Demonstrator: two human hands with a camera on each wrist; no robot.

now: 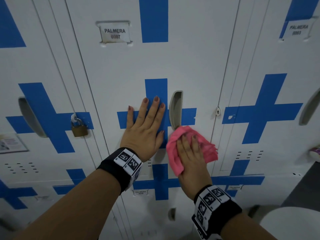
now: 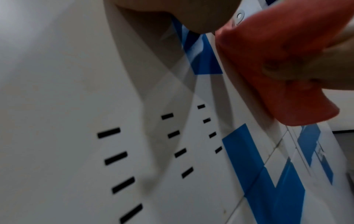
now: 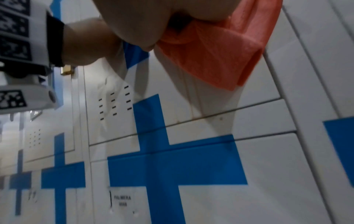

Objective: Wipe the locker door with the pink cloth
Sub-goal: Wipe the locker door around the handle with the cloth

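The white locker door carries a blue cross and a label reading PALMERA 0007. My left hand lies flat on the cross, fingers straight and spread, just left of the grey recessed handle. My right hand presses the pink cloth against the door below the handle, fingers laid flat over it; the thumb is hidden by a fold. The left wrist view shows the cloth bunched against the door under those fingers. The right wrist view has the cloth hanging out from under my palm.
A brass padlock hangs on the neighbouring locker to the left. A metal hasp sticks out at the door's right edge. Vent slots sit low on the door. A white rounded object stands at the lower right.
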